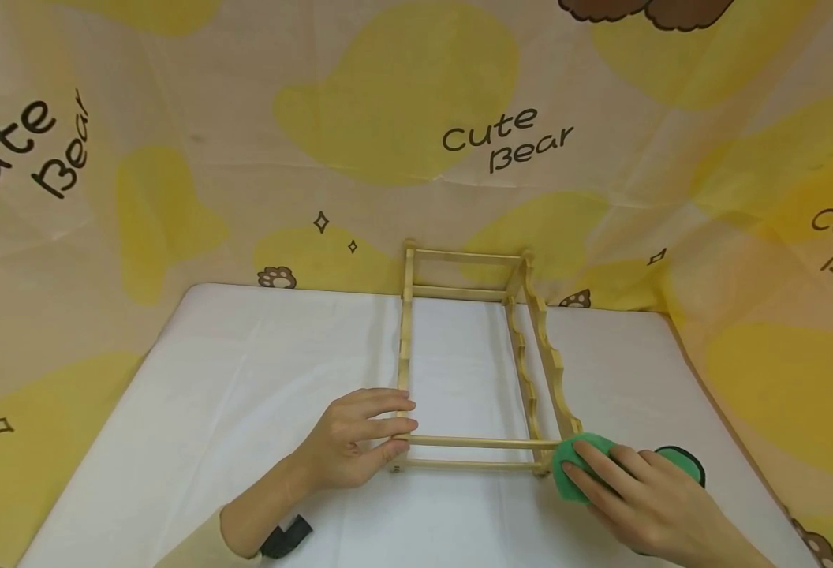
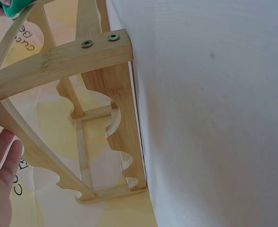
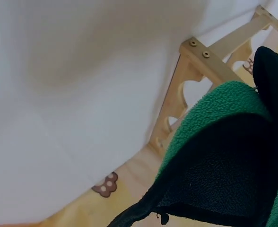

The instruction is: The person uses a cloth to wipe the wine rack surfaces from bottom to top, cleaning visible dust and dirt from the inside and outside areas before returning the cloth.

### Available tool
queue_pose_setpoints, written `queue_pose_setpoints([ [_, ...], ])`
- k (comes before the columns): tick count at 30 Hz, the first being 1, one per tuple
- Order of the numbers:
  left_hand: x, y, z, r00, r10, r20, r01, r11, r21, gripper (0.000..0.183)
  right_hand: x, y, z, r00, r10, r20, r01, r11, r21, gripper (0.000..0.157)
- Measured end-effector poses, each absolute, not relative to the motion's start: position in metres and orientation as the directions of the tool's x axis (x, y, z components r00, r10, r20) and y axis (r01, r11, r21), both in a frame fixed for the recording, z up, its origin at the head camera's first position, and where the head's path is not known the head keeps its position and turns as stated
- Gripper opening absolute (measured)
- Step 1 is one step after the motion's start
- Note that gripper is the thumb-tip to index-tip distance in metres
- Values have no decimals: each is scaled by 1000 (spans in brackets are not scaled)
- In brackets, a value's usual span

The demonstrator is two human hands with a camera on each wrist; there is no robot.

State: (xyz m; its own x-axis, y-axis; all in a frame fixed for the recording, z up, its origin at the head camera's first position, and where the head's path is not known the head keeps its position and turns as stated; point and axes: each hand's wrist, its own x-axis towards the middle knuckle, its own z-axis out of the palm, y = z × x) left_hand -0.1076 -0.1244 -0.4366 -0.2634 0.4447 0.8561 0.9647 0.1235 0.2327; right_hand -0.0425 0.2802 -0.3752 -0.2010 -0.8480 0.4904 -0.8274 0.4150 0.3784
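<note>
A light wooden rack (image 1: 480, 442) with scalloped side rails stands on the white cloth-covered surface. My left hand (image 1: 356, 438) grips its near left corner, fingers over the upper side rail and thumb at the near end. At the near right corner, my right hand (image 1: 647, 493) holds a green cleaning cloth (image 1: 569, 491) with dark edging against the rack. In the left wrist view, two metal screw heads show on the rack's end bar (image 2: 58, 61), and fingers (image 2: 9, 165) lie beside a scalloped rail. The bunched cloth (image 3: 219, 104) covers part of the rack in the right wrist view and hides my right fingers there.
A white cover (image 1: 246, 379) spreads under the rack. Yellow-and-beige printed fabric (image 1: 388, 95) with "Cute Bear" lettering hangs behind and along both sides. The rack's far end stands close to the back fabric. A black strap (image 1: 287, 536) shows by my left wrist.
</note>
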Motion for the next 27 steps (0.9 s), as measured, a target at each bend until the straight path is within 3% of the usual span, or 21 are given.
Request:
queue_pose_setpoints([
  [16,-110,-125,-439,-270,446,853,963,121,241,18,-50,227,-386,-151,-856,495,-796,402,453,33],
  [27,-110,-125,-438,-263,446,856,965,113,238,19,-49,187,-385,-196,-899,392,-778,386,495,39],
])
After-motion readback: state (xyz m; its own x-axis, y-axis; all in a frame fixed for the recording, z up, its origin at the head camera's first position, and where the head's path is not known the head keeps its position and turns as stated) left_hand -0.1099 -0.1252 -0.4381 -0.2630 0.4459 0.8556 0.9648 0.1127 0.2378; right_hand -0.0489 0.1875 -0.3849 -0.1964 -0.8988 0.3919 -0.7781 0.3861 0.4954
